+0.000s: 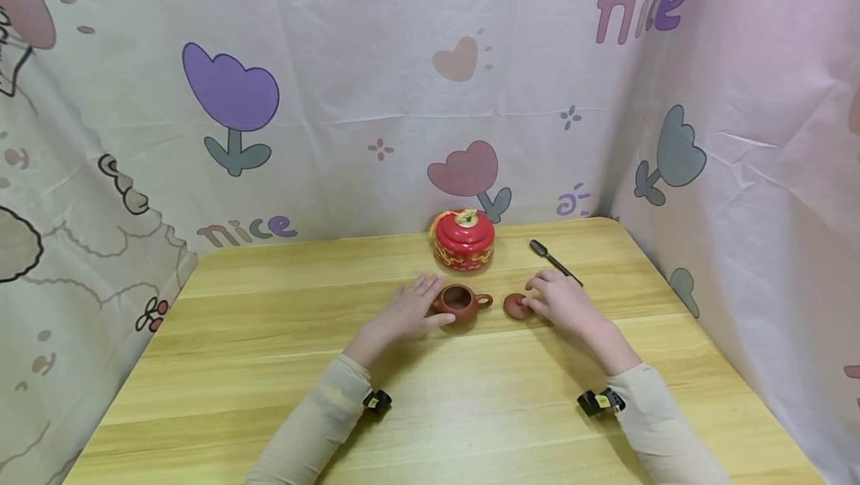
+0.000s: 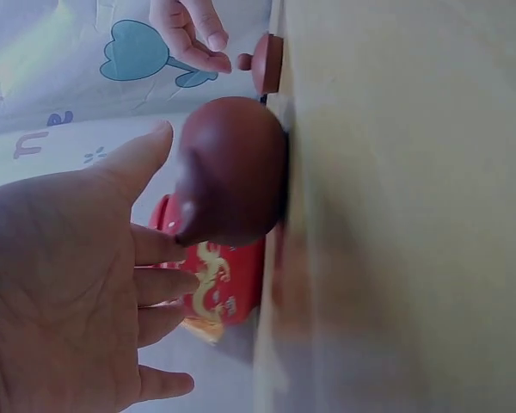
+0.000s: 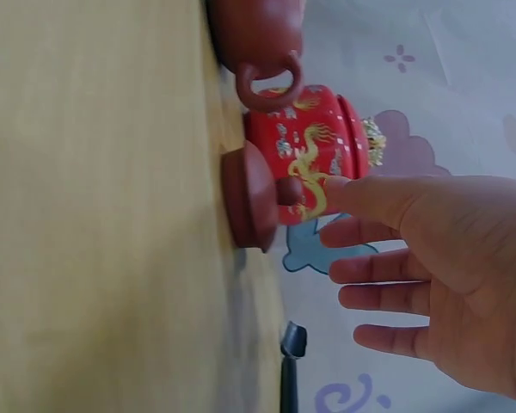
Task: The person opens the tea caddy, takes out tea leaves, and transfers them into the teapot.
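A brown clay teapot (image 1: 462,315) stands upright and lidless on the table, its handle toward the right and its spout toward my left hand (image 1: 406,313). That hand's fingers are extended and the thumb spread around the spout side; in the left wrist view the palm faces the teapot (image 2: 236,163). Right of the teapot lies its round lid (image 1: 514,307), knob up. My right hand (image 1: 563,302) hovers beside the lid with loosely bent fingers. In the right wrist view the thumb tip is right by the knob of the lid (image 3: 251,198), and nothing is gripped.
Behind the teapot stands a red lidded jar (image 1: 463,250) with gold dragon patterns and an orange tassel. A dark, slim tea scoop (image 1: 554,261) lies at the back right, beyond the right hand. A printed curtain (image 1: 349,82) hangs along the back and sides of the wooden table (image 1: 269,336).
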### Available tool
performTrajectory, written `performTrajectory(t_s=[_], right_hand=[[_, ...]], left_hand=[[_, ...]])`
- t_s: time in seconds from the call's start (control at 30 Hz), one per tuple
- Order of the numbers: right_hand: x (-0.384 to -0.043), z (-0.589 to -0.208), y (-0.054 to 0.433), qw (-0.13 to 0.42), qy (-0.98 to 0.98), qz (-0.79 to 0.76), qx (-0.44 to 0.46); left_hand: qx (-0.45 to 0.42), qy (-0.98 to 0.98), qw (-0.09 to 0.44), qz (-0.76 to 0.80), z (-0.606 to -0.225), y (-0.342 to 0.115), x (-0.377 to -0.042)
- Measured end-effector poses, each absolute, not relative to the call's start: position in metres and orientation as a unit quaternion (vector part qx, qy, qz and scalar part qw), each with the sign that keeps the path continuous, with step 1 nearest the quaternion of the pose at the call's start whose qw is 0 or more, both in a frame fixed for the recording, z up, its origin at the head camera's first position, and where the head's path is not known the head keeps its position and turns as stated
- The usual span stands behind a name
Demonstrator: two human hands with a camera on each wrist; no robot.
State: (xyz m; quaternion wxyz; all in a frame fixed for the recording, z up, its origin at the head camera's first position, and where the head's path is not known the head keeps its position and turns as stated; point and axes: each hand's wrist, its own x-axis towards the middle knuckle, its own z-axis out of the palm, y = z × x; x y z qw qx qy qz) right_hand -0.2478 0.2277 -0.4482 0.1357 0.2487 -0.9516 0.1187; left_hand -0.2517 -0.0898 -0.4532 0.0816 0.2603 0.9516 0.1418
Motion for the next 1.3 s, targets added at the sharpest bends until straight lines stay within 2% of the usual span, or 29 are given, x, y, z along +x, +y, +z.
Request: performTrajectory(t_s=[0.53,0.77,1.07,1.3], right_hand=[[-0.278,-0.409,0.224,0.13,-0.95,0.135,0.252],[-0.306,-0.405,0.214,0.105,-0.953,0.166,0.23],[-0.337,-0.415,0.19,0.126,-0.951,0.194,0.204],[-0.347,-0.431,0.175,0.068,-0.955,0.224,0.18]], left_hand=[[0.263,0.958,0.017,0.113,-0.397,-0.113,-0.266],[0.3,0.94,-0.089,0.137,-0.384,-0.107,-0.284],[0.289,0.931,-0.145,0.17,-0.381,-0.094,-0.316],[0.268,0.932,-0.163,0.183,-0.395,-0.082,-0.337]])
